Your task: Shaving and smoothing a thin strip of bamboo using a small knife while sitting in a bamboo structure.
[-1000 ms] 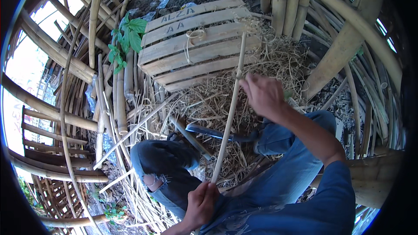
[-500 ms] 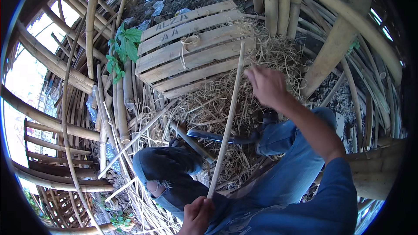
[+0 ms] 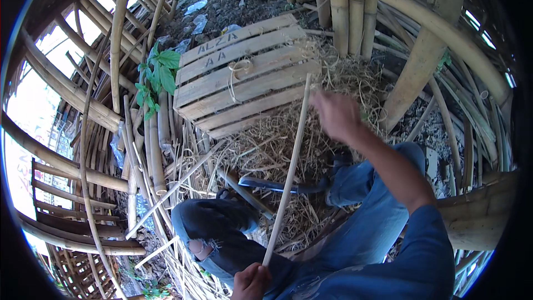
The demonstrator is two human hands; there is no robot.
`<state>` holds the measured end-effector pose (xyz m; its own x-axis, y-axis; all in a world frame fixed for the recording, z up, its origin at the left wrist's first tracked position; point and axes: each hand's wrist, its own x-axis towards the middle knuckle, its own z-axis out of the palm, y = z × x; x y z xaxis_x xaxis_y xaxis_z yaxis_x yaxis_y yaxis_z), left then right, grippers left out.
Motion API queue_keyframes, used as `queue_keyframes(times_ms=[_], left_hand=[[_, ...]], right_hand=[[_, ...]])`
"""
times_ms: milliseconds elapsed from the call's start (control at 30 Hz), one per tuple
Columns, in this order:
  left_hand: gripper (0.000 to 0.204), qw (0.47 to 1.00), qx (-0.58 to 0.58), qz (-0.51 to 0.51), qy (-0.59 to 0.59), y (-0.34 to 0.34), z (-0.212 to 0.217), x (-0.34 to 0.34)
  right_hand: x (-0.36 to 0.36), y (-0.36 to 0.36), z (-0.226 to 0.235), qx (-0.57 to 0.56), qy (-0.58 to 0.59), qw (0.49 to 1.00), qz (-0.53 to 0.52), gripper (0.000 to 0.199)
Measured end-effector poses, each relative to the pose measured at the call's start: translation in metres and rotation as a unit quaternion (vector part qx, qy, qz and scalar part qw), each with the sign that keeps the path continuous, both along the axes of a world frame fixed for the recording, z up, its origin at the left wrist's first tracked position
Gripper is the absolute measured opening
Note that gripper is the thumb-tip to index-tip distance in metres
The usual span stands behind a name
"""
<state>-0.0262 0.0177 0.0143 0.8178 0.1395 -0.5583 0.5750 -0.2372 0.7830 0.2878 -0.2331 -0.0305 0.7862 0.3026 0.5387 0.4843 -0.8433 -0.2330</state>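
My left hand [image 3: 251, 282] is closed around the lower end of a long, pale bamboo strip [image 3: 289, 173], low in the head view. The strip slants up and away from me, its far end in front of the slatted wooden crate [image 3: 244, 86]. My right hand [image 3: 336, 115] is just right of that far end, smeared by motion, its fingers seemingly curled. Whether it touches the strip or holds anything cannot be made out. Beneath the strip, a knife with a long dark blade [image 3: 266, 184] lies crosswise between my legs, its handle end toward my right foot.
Curly bamboo shavings [image 3: 350, 80] cover the ground around the crate and my feet. Bamboo poles [image 3: 155, 150] and loose strips lie to the left, beside a leafy green plant [image 3: 161, 72]. A thick slanting bamboo post [image 3: 415, 75] stands at the right.
My right hand has shifted slightly toward the strip and down in the picture. The strip's far end also sits a little lower. My left hand keeps its grip.
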Motion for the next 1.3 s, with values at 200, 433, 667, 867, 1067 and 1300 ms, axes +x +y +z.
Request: queue_keyframes(times_ms=[200,433,667,867,1067,1300], left_hand=[[0.028,0.999,-0.030,0.021,0.024,0.003,-0.016,-0.009],[0.026,0.987,-0.141,0.056,-0.049,0.015,-0.023,0.014],[0.019,0.989,-0.106,0.038,-0.094,-0.001,-0.023,0.066],[0.019,0.984,-0.087,0.013,-0.156,-0.015,-0.014,0.073],[0.022,0.990,-0.008,0.005,-0.144,-0.020,-0.005,0.068],[0.022,0.983,0.055,-0.025,-0.175,-0.029,-0.001,0.069]], right_hand=[[0.004,-0.004,-0.015,-0.024,0.005,0.999,-0.038,0.031],[0.029,-0.034,-0.002,0.180,0.080,0.955,-0.222,0.040],[-0.083,0.048,0.021,0.317,0.511,0.765,0.231,0.038],[-0.130,0.068,0.018,0.343,0.735,0.509,0.288,0.023],[-0.108,0.057,0.029,0.399,0.706,0.556,0.182,0.018],[-0.105,0.052,0.036,0.312,0.760,0.539,0.187,0.017]])
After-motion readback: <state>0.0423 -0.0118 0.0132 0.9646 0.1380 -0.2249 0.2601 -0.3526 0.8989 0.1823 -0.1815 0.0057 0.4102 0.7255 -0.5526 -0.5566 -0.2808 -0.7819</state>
